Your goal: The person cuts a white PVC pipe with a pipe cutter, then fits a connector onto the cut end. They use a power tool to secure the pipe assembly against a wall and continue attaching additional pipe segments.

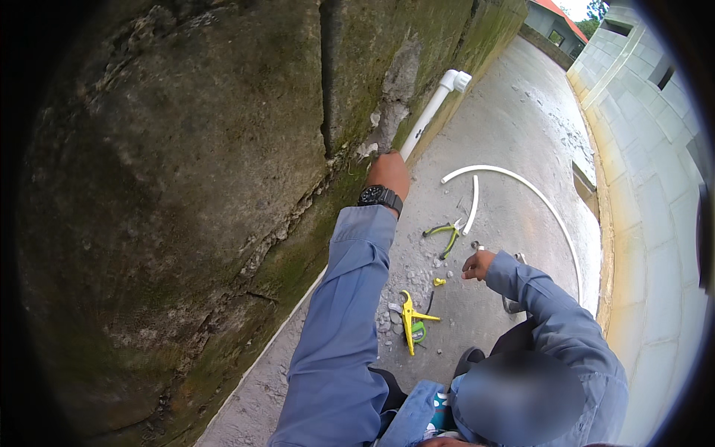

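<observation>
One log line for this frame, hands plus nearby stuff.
left hand: on wall beside white pipe | right hand: held over floor, grip unclear | floor: yellow cutter, green pliers, curved pipe

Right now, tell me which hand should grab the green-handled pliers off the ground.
Right, probably. The right hand hangs low just beside the green-handled pliers, while the left hand is stretched up against the mossy wall at the foot of the white pipe.

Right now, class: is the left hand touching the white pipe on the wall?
Cannot tell. In the head view the left hand meets the white pipe, but its fingers are hidden.
</observation>
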{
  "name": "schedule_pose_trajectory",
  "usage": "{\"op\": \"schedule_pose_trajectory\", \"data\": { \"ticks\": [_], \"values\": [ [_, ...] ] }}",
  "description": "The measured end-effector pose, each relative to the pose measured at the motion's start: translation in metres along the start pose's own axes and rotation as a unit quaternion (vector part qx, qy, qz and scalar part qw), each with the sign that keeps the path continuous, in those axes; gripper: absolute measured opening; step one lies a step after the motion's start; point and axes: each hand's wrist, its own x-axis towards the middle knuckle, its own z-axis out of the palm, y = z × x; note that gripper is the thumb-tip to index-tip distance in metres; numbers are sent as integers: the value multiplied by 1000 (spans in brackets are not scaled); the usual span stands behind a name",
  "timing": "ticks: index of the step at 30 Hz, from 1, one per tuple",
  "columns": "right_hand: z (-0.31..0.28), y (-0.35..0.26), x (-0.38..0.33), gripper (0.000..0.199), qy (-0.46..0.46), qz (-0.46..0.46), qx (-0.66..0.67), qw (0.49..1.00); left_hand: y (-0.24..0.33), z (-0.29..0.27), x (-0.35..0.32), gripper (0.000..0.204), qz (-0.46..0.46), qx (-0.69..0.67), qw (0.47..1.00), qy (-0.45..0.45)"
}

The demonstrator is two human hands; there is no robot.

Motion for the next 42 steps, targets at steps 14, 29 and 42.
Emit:
{"op": "schedule_pose_trajectory", "data": {
  "ticks": [14, 29, 42],
  "values": [
    [-35, 14, -49, 38, 86, -29, 120, 989, 5, -1, -7, 29, 22, 105, 994, -7],
    [-11, 46, -49, 46, 22, -1, 77, 997, 11, -3, 2, 31, 51, 156, 986, -1],
    [-25, 47, -70, 52, 61, -62, 129, 988, 13, 2, 0, 43, 47, 166, 985, 16]
  ]
}}
